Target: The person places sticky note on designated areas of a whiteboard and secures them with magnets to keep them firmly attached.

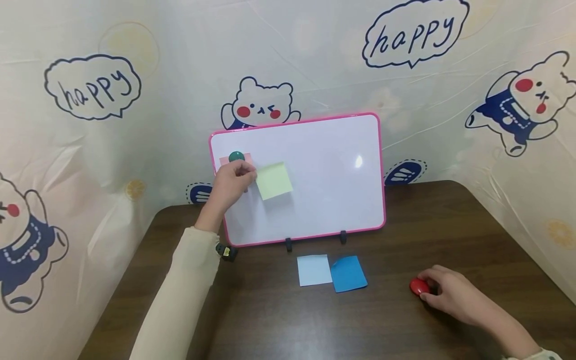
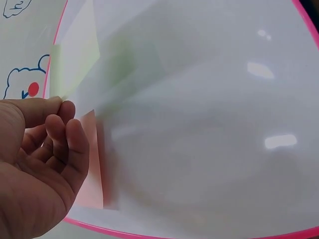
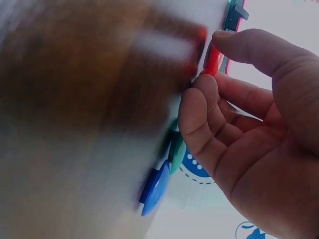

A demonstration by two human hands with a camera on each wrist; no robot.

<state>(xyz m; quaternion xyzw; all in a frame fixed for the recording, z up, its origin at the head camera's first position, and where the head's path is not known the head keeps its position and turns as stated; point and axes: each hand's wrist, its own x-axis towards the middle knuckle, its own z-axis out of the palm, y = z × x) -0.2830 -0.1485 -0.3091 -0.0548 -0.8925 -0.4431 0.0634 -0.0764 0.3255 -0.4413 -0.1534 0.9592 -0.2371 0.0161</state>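
Observation:
My left hand (image 1: 231, 184) pinches a pale green sticky note (image 1: 274, 181) by its left edge in front of the whiteboard (image 1: 333, 175). In the left wrist view the thumb and forefinger grip a corner of that note. Behind the hand, a pink sticky note (image 2: 94, 174) lies against the board, with a green round magnet (image 1: 236, 156) at its top; the hand hides part of it. Over the right side of the table, my right hand (image 1: 456, 295) holds a red round magnet (image 1: 419, 286) between thumb and fingers, seen edge-on in the right wrist view.
A white sticky note (image 1: 314, 270) and a blue sticky note (image 1: 349, 274) lie side by side before the board. Black feet (image 1: 289, 244) support the board. The right wrist view also shows a green magnet (image 3: 177, 149) and a blue magnet (image 3: 155, 189) on the table (image 1: 270, 325).

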